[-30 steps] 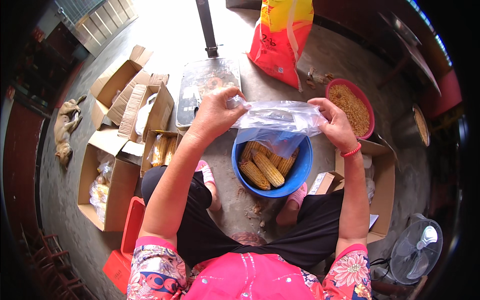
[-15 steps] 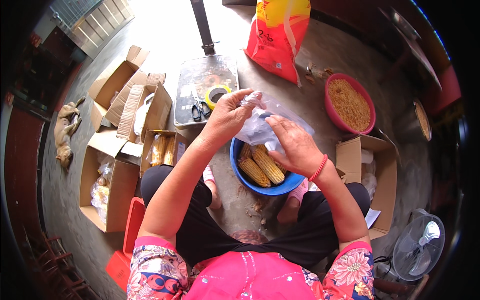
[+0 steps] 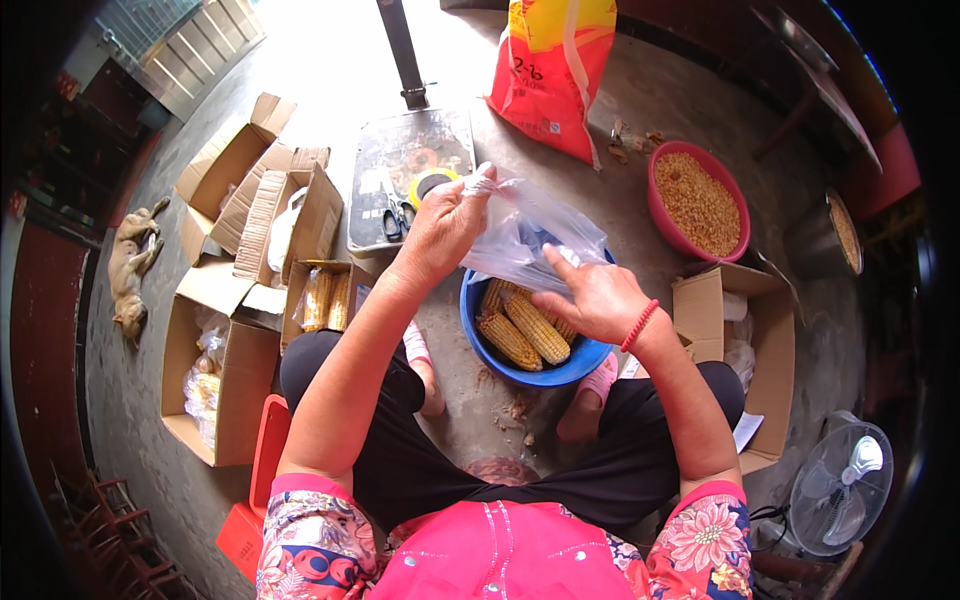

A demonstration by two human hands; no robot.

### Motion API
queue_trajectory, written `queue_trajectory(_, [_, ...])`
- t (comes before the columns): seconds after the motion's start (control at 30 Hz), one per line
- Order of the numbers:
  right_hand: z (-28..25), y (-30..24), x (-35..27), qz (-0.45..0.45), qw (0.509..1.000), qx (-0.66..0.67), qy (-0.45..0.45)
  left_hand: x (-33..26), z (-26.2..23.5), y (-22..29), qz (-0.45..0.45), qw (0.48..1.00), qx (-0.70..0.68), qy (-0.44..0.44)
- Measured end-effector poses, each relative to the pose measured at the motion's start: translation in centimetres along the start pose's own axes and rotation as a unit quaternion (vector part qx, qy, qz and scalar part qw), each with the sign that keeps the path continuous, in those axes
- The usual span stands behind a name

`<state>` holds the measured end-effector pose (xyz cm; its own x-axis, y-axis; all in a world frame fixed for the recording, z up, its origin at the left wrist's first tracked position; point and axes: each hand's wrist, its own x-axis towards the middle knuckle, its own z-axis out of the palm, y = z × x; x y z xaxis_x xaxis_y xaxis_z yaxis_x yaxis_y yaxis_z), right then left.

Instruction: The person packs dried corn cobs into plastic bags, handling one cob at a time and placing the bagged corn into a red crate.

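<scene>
My left hand (image 3: 446,225) is closed, pinching the gathered edge of a clear plastic bag (image 3: 530,235). The bag hangs loosely over the far side of a blue basin (image 3: 535,378). At the bag's right side is my right hand (image 3: 598,298), thumb and forefinger apart, the fingertips against or very near the film. Several dried corn cobs (image 3: 535,328) lie in the basin below, partly hidden by the bag and right hand. A red beaded bracelet (image 3: 640,325) circles my right wrist.
Ahead stands a platform scale (image 3: 375,150) with scissors (image 3: 396,215) and yellow tape (image 3: 425,185). Cardboard boxes (image 3: 250,385) line the left; another box (image 3: 765,370) is at right. A pink basin of kernels (image 3: 697,205), red sack (image 3: 555,80), fan (image 3: 840,485) and lying dog (image 3: 133,265) surround me.
My left hand has shifted slightly left, drawing the bag wider and flatter. My right hand has moved a little right and down, its forefinger now more extended.
</scene>
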<state>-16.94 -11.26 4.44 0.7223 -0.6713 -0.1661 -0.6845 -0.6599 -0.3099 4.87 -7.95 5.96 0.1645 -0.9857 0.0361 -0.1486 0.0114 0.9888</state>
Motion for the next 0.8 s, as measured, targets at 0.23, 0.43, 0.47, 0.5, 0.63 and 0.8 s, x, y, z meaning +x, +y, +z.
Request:
queue_trajectory(0.23, [-1.5,2.7,0.5,0.057,0.988,-0.041,0.139,-0.7,1.1,1.0,0.04,0.989,0.138,-0.029])
queue_trajectory(0.43, [-2.3,1.9,-0.1,0.043,0.996,0.008,0.078,-0.1,0.6,-0.1,0.105,0.978,0.155,0.094])
queue_trajectory(0.47, [-2.4,1.7,-0.2,0.019,0.995,0.042,0.085,0.1,0.4,-0.1,0.126,0.973,0.137,0.135])
queue_trajectory(0.5, [-2.2,1.9,-0.1,-0.006,0.995,0.029,0.1,0.4,0.2,-0.2,0.133,0.975,0.104,0.146])
queue_trajectory(0.63, [-1.8,2.1,-0.3,-0.025,0.992,-0.015,0.122,0.2,0.5,-0.5,0.089,0.987,0.065,0.118])
queue_trajectory(0.8, [-2.8,3.1,-0.2,-0.017,0.993,0.041,0.112,0.7,0.4,-1.0,0.103,0.973,0.193,0.081])
